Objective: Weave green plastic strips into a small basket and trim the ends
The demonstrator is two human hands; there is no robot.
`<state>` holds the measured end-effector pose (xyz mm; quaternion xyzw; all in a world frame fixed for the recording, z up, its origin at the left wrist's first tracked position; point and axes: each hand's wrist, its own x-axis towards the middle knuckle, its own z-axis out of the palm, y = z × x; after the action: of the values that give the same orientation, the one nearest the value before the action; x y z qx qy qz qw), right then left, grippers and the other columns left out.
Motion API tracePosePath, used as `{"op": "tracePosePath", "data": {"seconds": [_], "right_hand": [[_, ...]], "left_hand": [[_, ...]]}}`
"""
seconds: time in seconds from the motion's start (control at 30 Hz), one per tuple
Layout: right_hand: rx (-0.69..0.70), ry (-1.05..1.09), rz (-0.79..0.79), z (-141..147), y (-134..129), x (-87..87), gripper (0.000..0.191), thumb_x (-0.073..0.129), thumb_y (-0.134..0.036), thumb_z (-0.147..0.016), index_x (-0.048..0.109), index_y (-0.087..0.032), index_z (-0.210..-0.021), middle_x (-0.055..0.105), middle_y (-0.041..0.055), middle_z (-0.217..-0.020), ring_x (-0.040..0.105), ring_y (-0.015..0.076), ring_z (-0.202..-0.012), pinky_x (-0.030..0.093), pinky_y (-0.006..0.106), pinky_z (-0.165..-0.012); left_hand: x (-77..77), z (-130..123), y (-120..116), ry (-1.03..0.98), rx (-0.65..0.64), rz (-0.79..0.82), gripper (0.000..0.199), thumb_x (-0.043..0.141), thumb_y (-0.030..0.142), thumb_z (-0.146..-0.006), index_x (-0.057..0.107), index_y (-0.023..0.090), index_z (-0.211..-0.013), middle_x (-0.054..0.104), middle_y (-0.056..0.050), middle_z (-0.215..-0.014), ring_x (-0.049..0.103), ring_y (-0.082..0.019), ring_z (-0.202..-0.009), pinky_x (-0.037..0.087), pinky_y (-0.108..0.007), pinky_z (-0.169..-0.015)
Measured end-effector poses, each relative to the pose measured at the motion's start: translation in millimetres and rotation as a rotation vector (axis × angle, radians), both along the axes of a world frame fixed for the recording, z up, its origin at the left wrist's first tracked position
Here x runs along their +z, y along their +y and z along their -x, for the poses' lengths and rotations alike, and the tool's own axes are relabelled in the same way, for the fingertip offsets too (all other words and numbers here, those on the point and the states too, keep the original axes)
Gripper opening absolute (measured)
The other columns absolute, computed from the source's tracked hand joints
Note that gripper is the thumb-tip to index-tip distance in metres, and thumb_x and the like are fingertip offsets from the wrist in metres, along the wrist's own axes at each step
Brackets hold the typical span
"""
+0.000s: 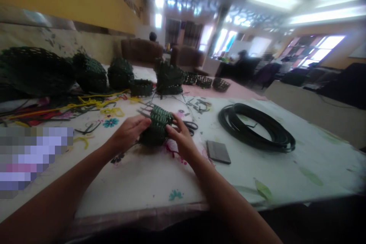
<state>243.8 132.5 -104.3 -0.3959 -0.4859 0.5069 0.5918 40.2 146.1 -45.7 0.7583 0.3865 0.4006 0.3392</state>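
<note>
Between my two hands is a small dark green woven basket (158,124), tilted over the table, with loose strip ends sticking out at its upper left. My left hand (133,131) grips its left side, thumb pressed on the weave. On the right side, my right hand (181,135) holds it with thumb and fingers. Scissors (191,126) lie just behind my right hand, partly hidden by it. A flat grey block (218,151) rests on the cloth to the right of that hand.
A coil of dark strip (257,127) lies on the right of the flowered tablecloth (137,190). Several woven baskets (170,78) stand along the back. Yellow strips (88,103) and cut scraps (200,105) are scattered about. People (243,61) sit in the background.
</note>
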Motion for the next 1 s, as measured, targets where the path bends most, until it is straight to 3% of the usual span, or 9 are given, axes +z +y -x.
{"op": "tracePosePath", "data": {"seconds": [0.1,0.27,0.33,0.47,0.67,0.9,1.0], "right_hand": [[-0.02,0.016,0.011,-1,3,-3.7,0.062,0.079,-0.05,-0.073,0.062,-0.031,-0.13,0.064,0.0057,-0.116,0.065,0.0209,-0.099,0.058,0.035,-0.082],[-0.054,0.021,0.054,-1,5,-4.6,0.06,0.077,-0.049,-0.075,0.061,-0.031,-0.13,0.063,0.005,-0.113,0.065,0.0182,-0.094,0.058,0.029,-0.07],[-0.057,0.019,0.06,-1,5,-5.1,0.06,0.077,-0.048,-0.076,0.06,-0.031,-0.131,0.062,0.0046,-0.111,0.065,0.0173,-0.091,0.058,0.028,-0.068],[-0.063,0.021,0.038,-1,7,-8.9,0.057,0.075,-0.048,-0.077,0.061,-0.031,-0.13,0.062,0.0041,-0.11,0.064,0.0159,-0.087,0.058,0.027,-0.066],[-0.066,-0.004,-0.001,0,8,-11.7,0.055,0.075,-0.047,-0.079,0.06,-0.031,-0.13,0.061,0.0033,-0.108,0.063,0.0154,-0.087,0.059,0.028,-0.068],[-0.081,-0.041,-0.003,1,7,-9.7,0.054,0.074,-0.04,-0.077,0.06,-0.03,-0.128,0.061,0.0012,-0.099,0.062,0.0147,-0.084,0.058,0.026,-0.065],[-0.087,-0.046,-0.003,1,8,-9.7,0.053,0.073,-0.04,-0.078,0.06,-0.03,-0.128,0.059,0.0004,-0.094,0.061,0.0148,-0.083,0.058,0.026,-0.064]], "left_hand": [[0.8,5,3,0.127,0.033,-0.146,0.045,0.049,0.056,-0.094,0.055,0.02,-0.067,0.057,0.0,-0.063,0.052,-0.016,-0.06,0.043,-0.027,-0.058],[-5.7,6,2,0.188,0.231,-0.339,0.03,0.07,0.049,-0.085,0.06,0.021,-0.09,0.065,0.0,-0.077,0.061,-0.018,-0.068,0.046,-0.029,-0.067],[-8.4,3,0,0.16,0.205,-0.404,0.027,0.072,0.042,-0.085,0.06,0.021,-0.098,0.066,-0.001,-0.086,0.063,-0.018,-0.073,0.048,-0.029,-0.07],[-12.0,-3,-3,0.172,0.074,-0.559,0.018,0.065,0.03,-0.091,0.065,0.024,-0.109,0.066,-0.006,-0.109,0.064,-0.022,-0.101,0.052,-0.034,-0.088],[-14.6,-7,-6,0.236,0.113,-0.556,0.025,0.068,0.033,-0.09,0.065,0.024,-0.114,0.061,-0.007,-0.113,0.062,-0.024,-0.104,0.053,-0.036,-0.088],[-13.9,-13,-11,0.194,0.12,-0.527,0.008,0.056,0.021,-0.095,0.063,0.021,-0.093,0.055,-0.005,-0.098,0.059,-0.02,-0.093,0.05,-0.033,-0.085],[-15.8,-15,-11,0.18,0.116,-0.539,0.008,0.055,0.02,-0.096,0.062,0.021,-0.099,0.056,-0.006,-0.101,0.058,-0.021,-0.098,0.05,-0.034,-0.088]]}}
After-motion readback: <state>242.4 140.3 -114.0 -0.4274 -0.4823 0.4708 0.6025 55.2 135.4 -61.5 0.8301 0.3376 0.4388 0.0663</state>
